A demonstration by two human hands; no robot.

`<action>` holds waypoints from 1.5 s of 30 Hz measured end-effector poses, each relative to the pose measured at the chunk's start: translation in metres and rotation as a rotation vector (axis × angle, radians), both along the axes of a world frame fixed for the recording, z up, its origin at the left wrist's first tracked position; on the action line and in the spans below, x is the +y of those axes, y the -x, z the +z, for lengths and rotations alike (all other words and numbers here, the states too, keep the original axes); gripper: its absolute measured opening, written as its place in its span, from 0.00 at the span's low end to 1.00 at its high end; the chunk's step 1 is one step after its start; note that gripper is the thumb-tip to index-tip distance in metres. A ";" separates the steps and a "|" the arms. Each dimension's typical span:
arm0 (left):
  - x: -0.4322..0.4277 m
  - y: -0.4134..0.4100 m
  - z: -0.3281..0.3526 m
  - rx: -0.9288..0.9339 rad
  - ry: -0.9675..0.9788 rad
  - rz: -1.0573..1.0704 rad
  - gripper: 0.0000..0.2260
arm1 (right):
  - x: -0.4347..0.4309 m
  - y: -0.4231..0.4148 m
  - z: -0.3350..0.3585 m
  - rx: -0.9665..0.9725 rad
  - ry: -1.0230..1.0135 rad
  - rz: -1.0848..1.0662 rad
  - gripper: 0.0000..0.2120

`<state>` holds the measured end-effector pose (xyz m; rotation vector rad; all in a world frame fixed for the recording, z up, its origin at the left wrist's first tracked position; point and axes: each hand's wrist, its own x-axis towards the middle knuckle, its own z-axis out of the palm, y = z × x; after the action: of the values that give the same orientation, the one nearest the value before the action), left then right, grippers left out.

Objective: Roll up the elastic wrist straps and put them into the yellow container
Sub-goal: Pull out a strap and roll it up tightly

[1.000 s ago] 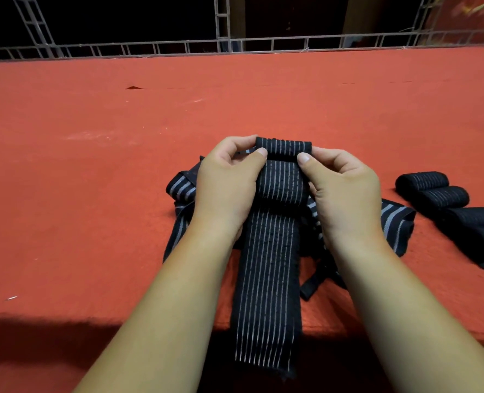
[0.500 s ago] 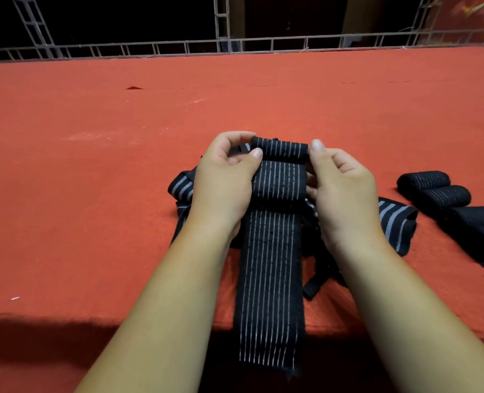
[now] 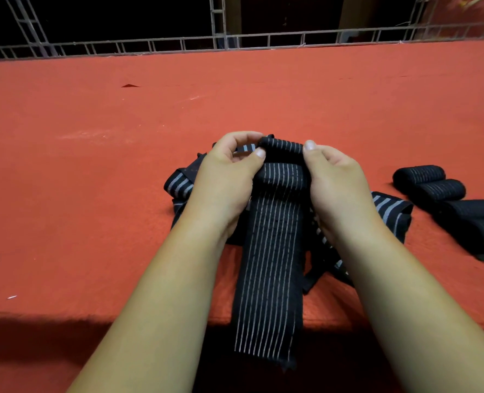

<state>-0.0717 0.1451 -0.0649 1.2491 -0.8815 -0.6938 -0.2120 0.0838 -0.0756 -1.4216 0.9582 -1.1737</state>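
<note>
Head view, looking down along both bare forearms. A red-covered desk [image 3: 93, 194] fills most of the frame; its near edge runs across the lower third, with dark shadow below. At centre lies one black elastic wrist strap [image 3: 269, 251] with thin white lengthwise stripes, flat and running toward the viewer, its free end hanging over the desk's near edge at lower centre. Its far end is wound into a small tight roll [image 3: 282, 146], just above centre. The left grip [image 3: 224, 180] is clenched on the roll's left end, thumb [image 3: 260, 152] against the near side and fingers curled over the far side. The right grip [image 3: 337, 182] clasps the right end likewise, thumb tip [image 3: 309, 144] up on the roll, its other fingers out of sight beyond it. Both hands sit over a loose heap of unrolled straps [image 3: 178, 185], black with broader grey stripes, which spreads out from under them to centre-left and centre-right. A narrow black tail of the heap lies just right of the flat strap. The number of straps in the heap cannot be told. At the right edge, well apart from the hands, are what look like four rolled straps [image 3: 447, 194], side by side in a slanted row on the desk, touching one another. Upper left has a small dark fleck [image 3: 130, 85] on the cloth, and lower left a tiny white scrap [image 3: 11, 297]. At the top, a metal lattice rail [image 3: 178, 43] runs along the desk's far edge, with darkness behind.
</note>
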 end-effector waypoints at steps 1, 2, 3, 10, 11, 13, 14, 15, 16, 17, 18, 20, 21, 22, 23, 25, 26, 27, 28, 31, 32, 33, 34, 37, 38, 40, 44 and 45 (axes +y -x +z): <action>-0.001 0.000 0.001 0.022 -0.020 -0.007 0.10 | -0.001 0.000 0.000 -0.028 -0.002 -0.011 0.15; 0.000 0.000 0.002 0.037 -0.040 -0.016 0.12 | -0.002 -0.001 0.000 -0.069 -0.007 -0.008 0.13; -0.001 -0.001 0.002 0.042 -0.057 -0.026 0.15 | -0.003 -0.002 -0.001 -0.114 -0.014 0.000 0.11; 0.000 -0.003 0.000 -0.118 -0.072 0.025 0.15 | -0.006 0.000 -0.005 -0.068 0.054 0.073 0.19; 0.000 -0.002 -0.001 -0.124 -0.059 0.034 0.14 | -0.006 0.000 -0.006 -0.066 0.051 0.082 0.20; 0.000 -0.002 -0.002 -0.127 -0.034 0.082 0.11 | -0.005 0.000 -0.006 -0.062 0.047 0.095 0.21; 0.000 -0.002 -0.002 -0.116 -0.028 0.094 0.07 | -0.005 0.000 -0.006 -0.062 0.044 0.096 0.21; 0.001 -0.002 -0.002 -0.109 -0.022 0.092 0.08 | -0.004 0.000 -0.005 -0.064 0.043 0.101 0.21; 0.001 -0.002 -0.002 -0.107 -0.016 0.087 0.09 | -0.004 0.000 -0.005 -0.060 0.039 0.106 0.21; 0.001 -0.002 -0.001 -0.104 -0.005 0.084 0.09 | -0.002 -0.001 -0.004 -0.048 0.032 0.112 0.20; 0.000 -0.003 -0.001 -0.084 0.007 0.089 0.08 | -0.001 -0.001 -0.002 -0.031 0.023 0.118 0.19; -0.002 -0.004 0.000 -0.031 0.015 0.098 0.10 | 0.002 -0.002 -0.001 -0.021 -0.012 0.149 0.15; -0.003 -0.004 0.000 -0.011 0.021 0.100 0.10 | 0.003 -0.002 -0.001 -0.015 -0.031 0.163 0.14; -0.004 -0.004 0.000 0.003 0.032 0.099 0.10 | 0.005 -0.002 0.000 0.007 -0.043 0.176 0.14; -0.004 -0.003 0.001 0.006 0.043 0.097 0.10 | 0.006 -0.001 0.001 0.045 -0.049 0.193 0.15; -0.003 -0.004 0.002 0.010 0.061 0.099 0.10 | 0.008 0.002 0.001 0.107 -0.066 0.245 0.16; -0.003 -0.004 0.002 0.010 0.067 0.104 0.09 | 0.008 0.003 0.001 0.117 -0.085 0.272 0.16; -0.004 -0.005 0.002 0.005 0.071 0.110 0.10 | 0.008 0.003 0.001 0.111 -0.114 0.298 0.14; -0.005 -0.006 0.002 -0.001 0.074 0.116 0.10 | 0.008 0.004 0.002 0.093 -0.150 0.324 0.13; -0.006 -0.009 0.003 -0.032 0.087 0.125 0.11 | 0.009 0.005 0.004 0.043 -0.237 0.411 0.10; -0.005 -0.010 0.003 -0.042 0.092 0.127 0.11 | 0.009 0.006 0.006 0.045 -0.248 0.432 0.10; -0.005 -0.010 0.004 -0.050 0.097 0.127 0.11 | 0.009 0.008 0.007 0.046 -0.259 0.448 0.10; -0.005 -0.010 0.004 -0.060 0.099 0.129 0.12 | 0.008 0.010 0.007 0.043 -0.270 0.466 0.11; -0.004 -0.010 0.006 -0.099 0.102 0.148 0.13 | 0.006 0.014 0.008 0.034 -0.315 0.551 0.11; -0.003 -0.010 0.006 -0.114 0.101 0.155 0.13 | 0.007 0.014 0.008 0.031 -0.328 0.583 0.11; -0.002 -0.011 0.007 -0.135 0.102 0.159 0.12 | 0.007 0.016 0.009 0.010 -0.349 0.624 0.11; 0.001 -0.012 0.008 -0.122 0.114 0.122 0.11 | 0.005 0.014 0.011 0.031 -0.179 0.428 0.12; 0.002 -0.012 0.008 -0.114 0.121 0.110 0.11 | 0.004 0.012 0.012 0.036 -0.112 0.338 0.13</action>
<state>-0.0595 0.1470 -0.0568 1.2280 -0.9268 -0.4789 -0.2239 0.0880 -0.0637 -1.4508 0.7586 -0.8357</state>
